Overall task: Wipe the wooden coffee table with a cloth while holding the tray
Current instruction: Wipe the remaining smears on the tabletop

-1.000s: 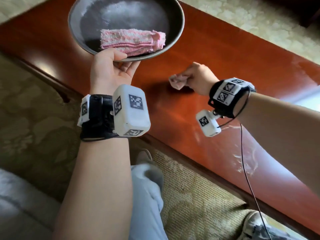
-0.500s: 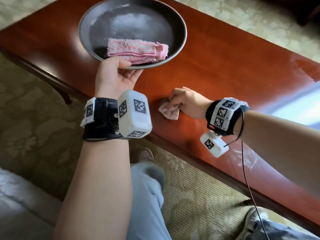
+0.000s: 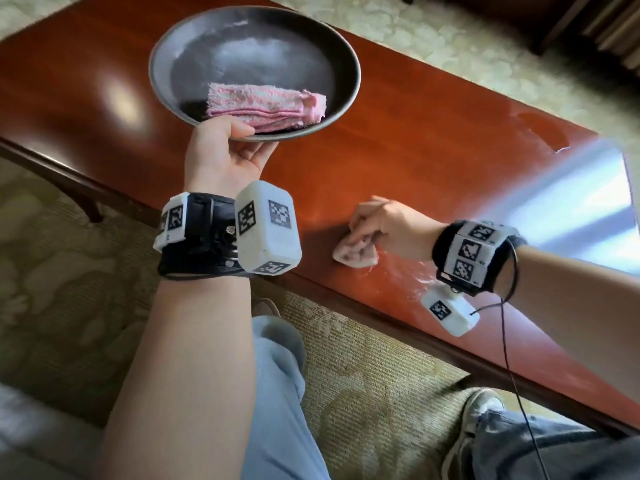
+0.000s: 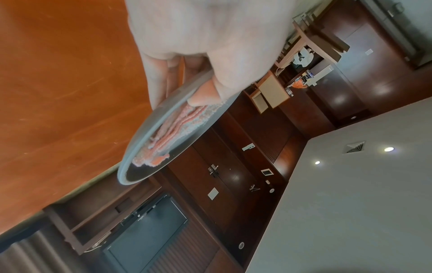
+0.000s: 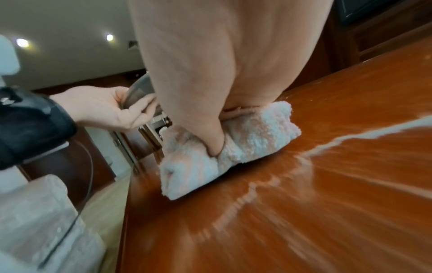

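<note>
My left hand (image 3: 228, 150) grips the near rim of a round dark grey tray (image 3: 254, 39) held above the red-brown wooden coffee table (image 3: 433, 133), thumb on top and fingers underneath. A folded pink towel (image 3: 266, 105) lies in the tray (image 4: 149, 129). My right hand (image 3: 381, 223) clutches a small pale pink cloth (image 3: 355, 254) and presses it on the table near the front edge. In the right wrist view the cloth (image 5: 245, 140) sits bunched under the fingers, with the left hand (image 5: 105, 109) and the tray's rim behind it.
Wet streaks (image 3: 415, 282) show on the table (image 5: 304, 203) to the right of the cloth. My knees in jeans (image 3: 277, 393) and a shoe (image 3: 481, 417) are close to the table's front edge, over a patterned carpet (image 3: 69, 289). A cable (image 3: 509, 358) hangs from the right wrist.
My right hand has slid the cloth toward me and to the right, close to the table's front edge. The tray stays gripped in the left hand.
</note>
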`<action>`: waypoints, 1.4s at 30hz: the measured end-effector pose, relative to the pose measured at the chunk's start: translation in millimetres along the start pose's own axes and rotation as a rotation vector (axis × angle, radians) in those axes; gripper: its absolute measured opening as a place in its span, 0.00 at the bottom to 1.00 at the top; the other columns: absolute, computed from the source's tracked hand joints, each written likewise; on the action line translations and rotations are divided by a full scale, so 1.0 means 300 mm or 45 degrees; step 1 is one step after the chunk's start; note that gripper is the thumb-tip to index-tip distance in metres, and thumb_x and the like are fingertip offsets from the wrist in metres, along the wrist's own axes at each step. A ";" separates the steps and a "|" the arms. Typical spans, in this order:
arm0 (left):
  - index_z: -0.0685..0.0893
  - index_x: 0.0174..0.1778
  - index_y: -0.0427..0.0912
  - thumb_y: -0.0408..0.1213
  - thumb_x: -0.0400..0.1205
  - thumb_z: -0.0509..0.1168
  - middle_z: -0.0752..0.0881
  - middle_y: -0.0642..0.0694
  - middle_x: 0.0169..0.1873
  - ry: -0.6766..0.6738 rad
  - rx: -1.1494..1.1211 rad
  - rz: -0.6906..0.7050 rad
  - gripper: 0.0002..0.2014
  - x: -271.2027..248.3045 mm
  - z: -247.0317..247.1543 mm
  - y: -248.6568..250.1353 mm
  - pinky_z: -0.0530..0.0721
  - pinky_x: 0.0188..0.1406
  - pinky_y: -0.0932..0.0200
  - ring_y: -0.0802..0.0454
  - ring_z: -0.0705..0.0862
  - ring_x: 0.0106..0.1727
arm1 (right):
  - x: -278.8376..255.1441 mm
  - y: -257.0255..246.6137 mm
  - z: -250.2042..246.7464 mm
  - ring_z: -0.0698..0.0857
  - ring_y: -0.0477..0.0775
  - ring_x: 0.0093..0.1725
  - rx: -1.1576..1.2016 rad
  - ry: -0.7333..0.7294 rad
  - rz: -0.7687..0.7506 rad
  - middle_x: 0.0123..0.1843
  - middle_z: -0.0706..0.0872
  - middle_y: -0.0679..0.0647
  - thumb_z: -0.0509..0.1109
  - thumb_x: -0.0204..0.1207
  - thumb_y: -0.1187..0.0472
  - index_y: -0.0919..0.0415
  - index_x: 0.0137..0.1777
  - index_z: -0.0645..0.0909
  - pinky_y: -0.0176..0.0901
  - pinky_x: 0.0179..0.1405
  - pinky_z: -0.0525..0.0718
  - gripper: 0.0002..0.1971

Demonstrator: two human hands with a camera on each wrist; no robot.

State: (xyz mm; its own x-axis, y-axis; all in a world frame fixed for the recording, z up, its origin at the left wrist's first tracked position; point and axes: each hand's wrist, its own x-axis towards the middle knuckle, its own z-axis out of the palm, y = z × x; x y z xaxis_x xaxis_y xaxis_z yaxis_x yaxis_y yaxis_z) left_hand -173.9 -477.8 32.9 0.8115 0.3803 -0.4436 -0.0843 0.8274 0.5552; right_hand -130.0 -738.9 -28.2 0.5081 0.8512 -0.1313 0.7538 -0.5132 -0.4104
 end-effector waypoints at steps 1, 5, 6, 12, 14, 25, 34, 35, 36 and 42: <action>0.83 0.52 0.28 0.16 0.76 0.54 0.89 0.34 0.42 0.003 -0.004 0.001 0.15 0.004 0.001 0.002 0.89 0.54 0.34 0.33 0.92 0.47 | 0.049 -0.017 -0.012 0.77 0.55 0.52 -0.029 0.024 0.017 0.51 0.84 0.45 0.73 0.70 0.74 0.42 0.54 0.91 0.63 0.57 0.79 0.24; 0.82 0.49 0.28 0.16 0.77 0.54 0.87 0.34 0.45 0.005 -0.004 -0.004 0.13 0.023 -0.003 0.021 0.89 0.54 0.33 0.32 0.90 0.55 | 0.254 -0.121 -0.023 0.72 0.52 0.60 -0.083 -0.011 0.092 0.58 0.82 0.45 0.65 0.75 0.72 0.40 0.59 0.88 0.58 0.67 0.69 0.25; 0.82 0.48 0.28 0.16 0.77 0.54 0.87 0.34 0.44 0.009 -0.003 -0.005 0.13 0.024 -0.005 0.023 0.89 0.54 0.33 0.32 0.90 0.53 | 0.291 -0.138 -0.013 0.72 0.51 0.59 -0.094 -0.030 0.092 0.59 0.82 0.46 0.64 0.75 0.72 0.41 0.59 0.88 0.56 0.67 0.68 0.25; 0.83 0.53 0.27 0.16 0.77 0.54 0.88 0.33 0.41 0.037 -0.027 0.022 0.15 0.024 -0.005 0.016 0.90 0.51 0.33 0.32 0.91 0.47 | 0.256 -0.150 0.058 0.80 0.51 0.56 0.029 -0.150 -0.049 0.57 0.83 0.51 0.67 0.72 0.73 0.52 0.50 0.92 0.42 0.72 0.59 0.18; 0.83 0.56 0.27 0.16 0.76 0.55 0.88 0.33 0.42 0.054 -0.006 0.013 0.17 0.012 0.003 0.008 0.90 0.50 0.33 0.32 0.92 0.48 | 0.179 -0.141 0.056 0.79 0.48 0.55 0.066 -0.156 -0.103 0.56 0.84 0.52 0.68 0.70 0.74 0.53 0.47 0.92 0.39 0.69 0.61 0.17; 0.83 0.51 0.28 0.16 0.76 0.56 0.88 0.34 0.43 0.017 0.021 -0.056 0.14 -0.037 0.055 -0.066 0.90 0.50 0.34 0.32 0.92 0.47 | -0.218 -0.034 0.009 0.78 0.46 0.54 0.008 -0.218 0.207 0.52 0.83 0.43 0.72 0.67 0.78 0.53 0.44 0.92 0.50 0.56 0.82 0.18; 0.82 0.49 0.28 0.16 0.77 0.55 0.86 0.33 0.44 -0.003 -0.005 -0.052 0.12 -0.019 0.059 -0.062 0.90 0.50 0.33 0.32 0.90 0.48 | 0.084 -0.163 0.009 0.66 0.43 0.53 -0.089 -0.049 0.065 0.49 0.77 0.36 0.69 0.71 0.71 0.40 0.50 0.91 0.54 0.57 0.69 0.22; 0.81 0.48 0.29 0.16 0.77 0.55 0.86 0.34 0.43 -0.001 0.005 -0.049 0.12 -0.017 0.058 -0.060 0.90 0.50 0.34 0.32 0.89 0.48 | 0.095 -0.162 0.028 0.66 0.44 0.53 -0.075 -0.090 0.079 0.49 0.75 0.35 0.69 0.70 0.71 0.40 0.49 0.90 0.56 0.59 0.70 0.22; 0.81 0.47 0.29 0.16 0.77 0.55 0.86 0.35 0.42 -0.002 0.017 -0.052 0.11 -0.016 0.058 -0.059 0.90 0.50 0.34 0.33 0.89 0.48 | 0.094 -0.157 0.050 0.67 0.45 0.53 -0.050 -0.125 0.091 0.49 0.75 0.35 0.70 0.69 0.71 0.40 0.47 0.91 0.58 0.62 0.72 0.21; 0.82 0.47 0.29 0.17 0.77 0.56 0.87 0.37 0.35 0.013 0.023 -0.072 0.11 -0.022 0.068 -0.078 0.90 0.50 0.35 0.35 0.90 0.42 | -0.023 -0.126 0.056 0.77 0.53 0.55 0.082 -0.166 0.119 0.55 0.83 0.48 0.71 0.64 0.77 0.53 0.41 0.91 0.44 0.65 0.72 0.18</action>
State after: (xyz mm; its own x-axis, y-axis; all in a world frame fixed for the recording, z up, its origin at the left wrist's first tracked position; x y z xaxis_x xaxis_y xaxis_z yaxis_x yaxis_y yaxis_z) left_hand -165.5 -508.2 37.1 0.8087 0.3374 -0.4818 -0.0277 0.8400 0.5418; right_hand -169.0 -723.4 -27.0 0.5132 0.8092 -0.2860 0.6751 -0.5864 -0.4476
